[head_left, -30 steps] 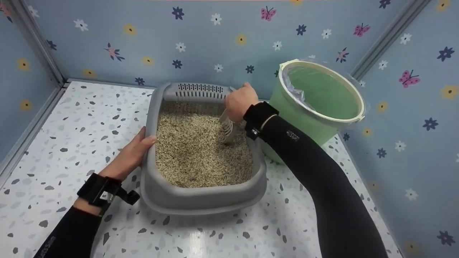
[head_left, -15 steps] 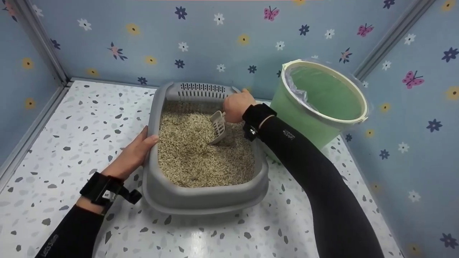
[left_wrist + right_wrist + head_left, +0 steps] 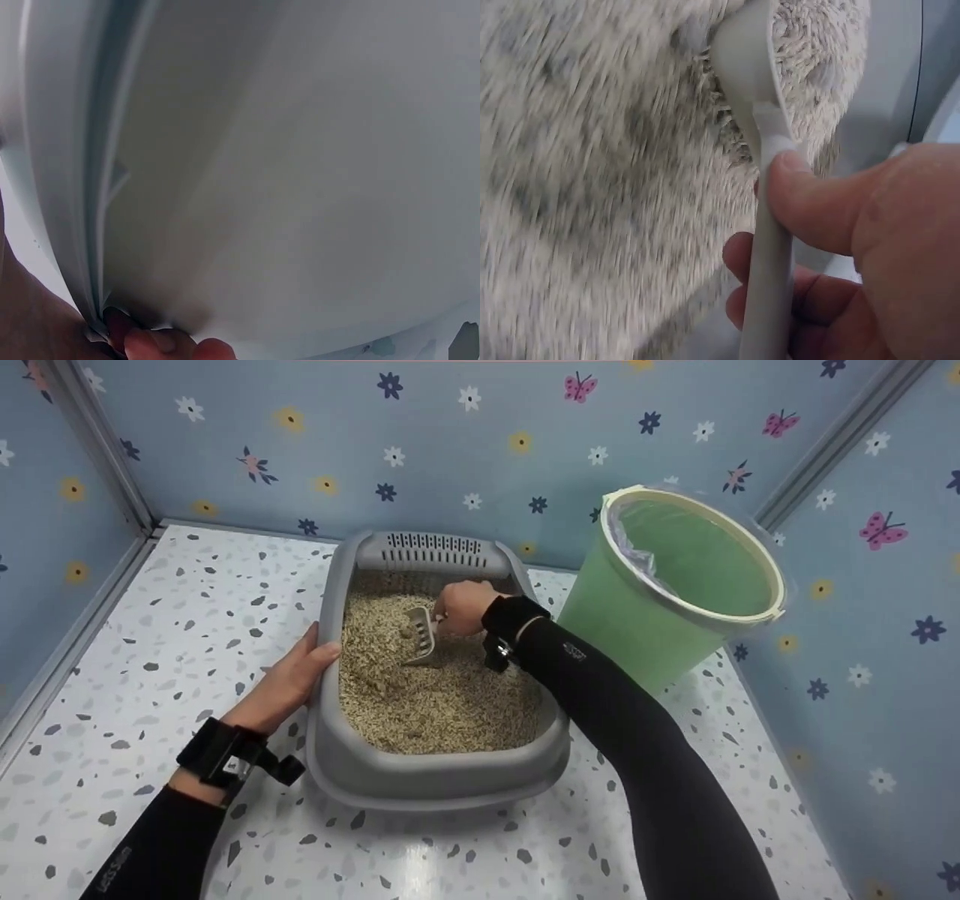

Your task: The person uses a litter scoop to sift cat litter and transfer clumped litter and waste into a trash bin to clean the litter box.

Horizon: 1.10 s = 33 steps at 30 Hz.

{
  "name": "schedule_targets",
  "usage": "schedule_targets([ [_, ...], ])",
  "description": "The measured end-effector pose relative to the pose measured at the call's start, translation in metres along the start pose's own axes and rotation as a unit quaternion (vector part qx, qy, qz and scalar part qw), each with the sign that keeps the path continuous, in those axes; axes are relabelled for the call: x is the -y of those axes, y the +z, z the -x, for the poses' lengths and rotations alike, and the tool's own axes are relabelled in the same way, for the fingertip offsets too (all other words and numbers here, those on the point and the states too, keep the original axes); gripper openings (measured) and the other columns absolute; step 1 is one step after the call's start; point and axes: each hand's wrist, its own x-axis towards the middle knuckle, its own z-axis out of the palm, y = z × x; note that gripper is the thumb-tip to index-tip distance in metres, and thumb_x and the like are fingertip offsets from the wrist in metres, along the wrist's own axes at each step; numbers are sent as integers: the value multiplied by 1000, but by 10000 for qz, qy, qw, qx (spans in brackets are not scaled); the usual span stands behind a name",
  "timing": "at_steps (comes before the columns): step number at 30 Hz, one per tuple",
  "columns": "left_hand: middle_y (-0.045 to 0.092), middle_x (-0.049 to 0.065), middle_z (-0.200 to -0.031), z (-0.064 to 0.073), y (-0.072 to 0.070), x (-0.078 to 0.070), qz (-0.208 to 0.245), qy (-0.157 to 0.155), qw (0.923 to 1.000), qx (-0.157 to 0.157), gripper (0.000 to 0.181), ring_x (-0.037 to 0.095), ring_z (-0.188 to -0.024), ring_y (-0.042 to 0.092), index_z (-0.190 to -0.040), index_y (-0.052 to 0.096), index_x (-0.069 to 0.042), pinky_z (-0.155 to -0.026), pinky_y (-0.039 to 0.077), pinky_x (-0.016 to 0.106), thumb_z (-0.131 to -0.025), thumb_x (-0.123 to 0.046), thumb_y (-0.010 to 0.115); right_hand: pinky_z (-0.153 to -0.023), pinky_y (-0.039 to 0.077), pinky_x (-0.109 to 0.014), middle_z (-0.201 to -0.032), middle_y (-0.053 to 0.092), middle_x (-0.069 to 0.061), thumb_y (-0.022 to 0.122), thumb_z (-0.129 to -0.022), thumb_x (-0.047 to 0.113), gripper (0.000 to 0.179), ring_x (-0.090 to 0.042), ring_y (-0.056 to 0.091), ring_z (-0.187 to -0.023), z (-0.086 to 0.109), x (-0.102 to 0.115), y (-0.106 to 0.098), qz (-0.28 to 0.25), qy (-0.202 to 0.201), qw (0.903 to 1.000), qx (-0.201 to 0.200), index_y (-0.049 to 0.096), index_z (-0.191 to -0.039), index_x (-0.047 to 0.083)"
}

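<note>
A grey litter box (image 3: 442, 780) full of tan pellet litter (image 3: 450, 712) stands on the speckled surface. My left hand (image 3: 289, 679) grips its left rim, thumb on top; in the left wrist view the fingertips (image 3: 214, 349) curl under the rim against the outer wall. Over the litter, my right hand (image 3: 465, 607) holds a pale slotted litter scoop (image 3: 424, 634), its edge down in the pellets near the middle. The right wrist view shows the thumb and fingers wrapped round the scoop's handle (image 3: 769, 292). Small darker lumps lie in the litter.
A green bucket (image 3: 637, 622) with a cream rim and a clear bag liner stands right of the box, beside my right forearm. Flower-patterned wall panels (image 3: 465, 435) rise behind and at both sides. The speckled white surface (image 3: 187, 622) extends around the box.
My right hand has drawn the scoop leftward through the litter, from the right side to near the middle. The left hand keeps its hold on the rim.
</note>
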Motion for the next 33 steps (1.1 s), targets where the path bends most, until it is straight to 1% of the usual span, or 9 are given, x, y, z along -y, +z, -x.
schedule_targets([
  [4, 29, 35, -172, -3, 1, -2, -1, 72, 10000, 3, 87, 56, -127, 64, -181, -3, -27, -84, 67, 52, -115, -55, 46, -112, 53, -52, -144, 73, -11, 69, -112, 25, 35, -32, 68, -130, 2, 4, 3, -403, -103, 9991, -92, 77, -144, 12],
  [8, 27, 34, -174, -1, 1, -2, -66, 39, 10000, 0, 86, 54, -124, 65, -181, -3, -27, -83, 68, 51, -115, -56, 45, -109, 56, -45, -143, 73, -14, 69, -113, 22, 34, -31, 70, -128, 0, 7, 6, -718, -268, 9970, -84, 76, -142, 6],
  [11, 18, 32, -178, 0, 1, -1, -109, -2, 9999, 0, 87, 54, -129, 63, -180, -5, -27, -87, 67, 50, -115, -58, 44, -109, 55, -41, -140, 74, -16, 67, -114, 21, 33, -31, 71, -122, -2, 9, 11, -922, -458, 9947, -17, 77, -139, 3],
  [14, 12, 31, -181, 0, 2, 0, -103, 26, 9999, 9, 87, 56, -134, 60, -180, -6, -26, -90, 66, 52, -116, -57, 44, -100, 55, -36, -128, 77, -19, 68, -114, 21, 29, -28, 68, -102, -4, 11, 15, -1024, -608, 9929, -5, 81, -129, 0],
  [17, 11, 30, -181, 1, 1, 0, -152, -14, 9999, -3, 86, 57, -137, 57, -180, -5, -28, -91, 66, 55, -116, -58, 44, -85, 47, -30, -107, 76, -15, 69, -113, 20, 27, -21, 55, -83, -5, 12, 18, -1092, -697, 9915, -114, 84, -118, -2],
  [22, 7, 29, -182, 2, 1, -1, -238, -151, 9996, -15, 89, 57, -145, 49, -180, -7, -28, -100, 60, 58, -115, -61, 44, -74, 36, -26, -84, 60, 0, 70, -112, 20, 27, -13, 42, -71, -5, 14, 20, -1357, -647, 9884, -206, 83, -105, -4],
  [26, 15, 30, -180, 2, 1, 0, -93, -79, 9999, 1, 88, 57, -143, 51, -180, -5, -28, -101, 59, 63, -114, -58, 45, -71, 32, -28, -76, 52, 2, 70, -112, 20, 28, -13, 37, -67, -4, 15, 21, -1490, -478, 9875, -199, 77, -93, 2],
  [29, 14, 29, -181, 1, 2, 0, -88, -99, 9999, 7, 89, 56, -147, 48, -180, -6, -27, -108, 54, 66, -114, -59, 45, -71, 32, -28, -74, 51, 3, 69, -112, 19, 26, -13, 36, -66, -4, 16, 22, -1583, -421, 9862, -231, 79, -95, 2],
  [33, 20, 33, -177, 0, 1, 0, -156, -148, 9998, -24, 90, 56, -136, 58, -180, -6, -28, -99, 61, 61, -114, -60, 45, -72, 35, -27, -78, 57, 1, 69, -111, 18, 24, -14, 41, -69, -4, 15, 23, -1625, -435, 9853, -282, 84, -109, -1],
])
